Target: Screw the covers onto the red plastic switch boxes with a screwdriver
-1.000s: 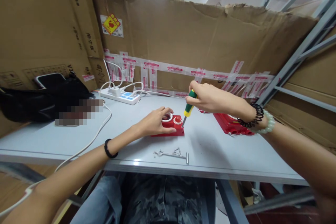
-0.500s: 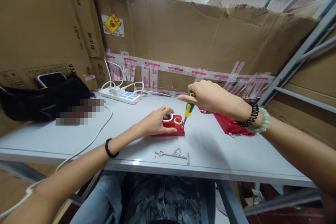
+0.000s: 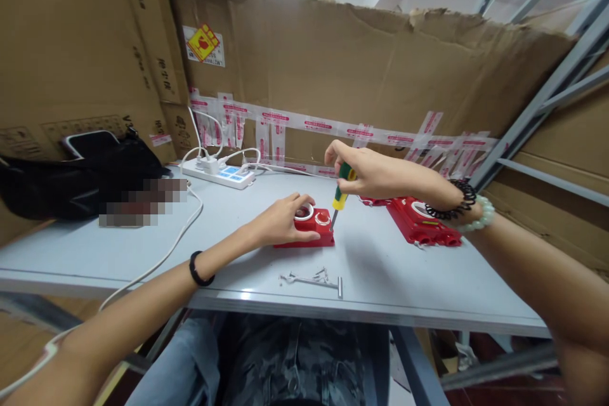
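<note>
On the table lies a red box-like housing [image 3: 311, 238] with a white ring and a smaller round orange-red part on its top. My left hand [image 3: 285, 222] grips it from the left, thumb along the near side and fingers over the far side. My right hand [image 3: 354, 168] is closed around the green and yellow handle of a screwdriver [image 3: 339, 198]. The shaft slants down, its tip at the housing's right corner. Whether a screw sits under the tip is too small to tell. Several small screws [image 3: 322, 276] lie near a metal T-shaped tool [image 3: 316, 282] in front.
More red housings [image 3: 419, 228] sit to the right, partly behind my right wrist. A white power strip [image 3: 219, 173] with plugs and cables stands at the back left, near a black bag [image 3: 80, 177]. Taped cardboard [image 3: 333, 63] walls the back; the table edge [image 3: 285, 307] runs in front.
My right hand has turned about the screwdriver handle: the fingers have lifted and the wrist has shifted slightly. The left hand and the housing have stayed in place.
</note>
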`<state>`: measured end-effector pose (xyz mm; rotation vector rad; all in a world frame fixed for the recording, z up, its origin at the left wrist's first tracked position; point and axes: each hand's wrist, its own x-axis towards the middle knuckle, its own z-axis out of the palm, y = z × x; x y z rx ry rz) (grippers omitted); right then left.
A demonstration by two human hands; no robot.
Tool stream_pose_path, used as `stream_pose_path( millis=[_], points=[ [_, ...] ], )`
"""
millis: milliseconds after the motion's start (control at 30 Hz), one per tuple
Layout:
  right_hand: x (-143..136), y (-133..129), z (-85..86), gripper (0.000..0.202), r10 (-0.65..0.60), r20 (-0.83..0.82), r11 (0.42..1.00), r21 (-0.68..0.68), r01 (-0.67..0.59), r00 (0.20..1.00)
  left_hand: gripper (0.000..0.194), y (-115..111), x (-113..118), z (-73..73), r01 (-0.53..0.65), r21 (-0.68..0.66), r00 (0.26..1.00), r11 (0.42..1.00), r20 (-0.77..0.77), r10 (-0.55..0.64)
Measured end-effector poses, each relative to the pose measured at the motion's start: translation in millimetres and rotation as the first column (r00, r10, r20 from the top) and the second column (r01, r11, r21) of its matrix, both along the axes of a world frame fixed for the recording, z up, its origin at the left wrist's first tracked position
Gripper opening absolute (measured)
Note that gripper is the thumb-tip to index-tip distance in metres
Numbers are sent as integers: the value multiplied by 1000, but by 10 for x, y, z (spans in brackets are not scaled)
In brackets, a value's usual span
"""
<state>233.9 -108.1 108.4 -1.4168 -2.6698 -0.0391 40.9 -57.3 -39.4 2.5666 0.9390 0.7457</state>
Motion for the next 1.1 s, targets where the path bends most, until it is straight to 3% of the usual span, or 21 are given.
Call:
stream_pose_path(
  millis=[100,233,333,433,600,667,767,933,1000,1100],
  points=[
    [-20,-25,16,31,-5,4,998,-60,5,1000,58,2,-1,4,1,-5,1000,1000,1,-1],
    [-47,-27,-36,21,-114,-25,991,68,116,993,58,8,-4,0,-1,0,1000,1000,8,1],
    [-43,-13,-55,11,-79,-85,995,61,85,993,58,6,-6,0,-1,-4,1000,1000,3,1],
    [-32,-29,-36,22,-74,-79,997,-29,72,994,58,3,-6,3,0,-6,1000,1000,-8,0],
    [-47,-60,-36,17,-143,-69,988,56,147,987,56,4,3,19,-14,5,999,1000,-41,14],
    [-52,-55,-44,11,-129,-78,990,45,133,989,56,5,4,25,-12,3,999,1000,-47,12],
    [-54,-41,-54,19,-128,-52,992,1,128,990,56,9,2,30,-4,-2,999,1000,-53,4],
    [-56,-35,-55,25,-209,23,970,132,204,978,56,14,1,28,-11,3,999,1000,-52,11],
    [-47,-40,-35,20,-157,13,984,82,156,987,55,17,2,25,-8,4,999,1000,-48,9],
    [-23,-43,-6,30,-95,23,995,-27,95,995,56,18,0,22,-4,3,999,1000,-44,4]
  ],
)
